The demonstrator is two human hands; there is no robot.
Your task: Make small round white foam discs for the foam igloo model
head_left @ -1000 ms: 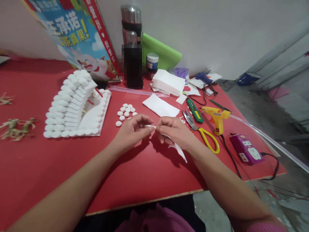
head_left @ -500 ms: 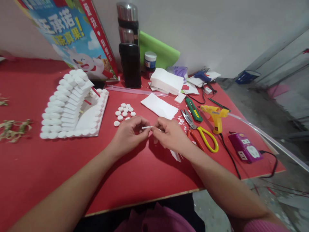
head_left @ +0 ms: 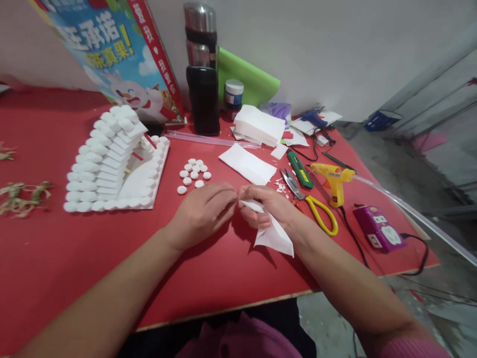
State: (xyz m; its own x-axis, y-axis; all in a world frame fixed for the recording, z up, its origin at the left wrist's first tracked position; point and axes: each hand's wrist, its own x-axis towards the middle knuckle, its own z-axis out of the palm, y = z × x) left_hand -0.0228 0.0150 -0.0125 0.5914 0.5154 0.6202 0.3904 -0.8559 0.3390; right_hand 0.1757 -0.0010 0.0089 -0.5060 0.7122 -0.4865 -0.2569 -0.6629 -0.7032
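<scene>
Head view: we see the right hand [head_left: 279,206] curled round a piece of white paper [head_left: 275,239], whose loose end hangs out below the fingers over the red tabletop [head_left: 208,283]. The left hand [head_left: 201,214] is bent narrow, its fingertips meeting the right's; we cannot tell whether it grips anything. Beyond the left we note white discs [head_left: 194,175]; beside the right, yellow-handled scissors [head_left: 295,190].
</scene>
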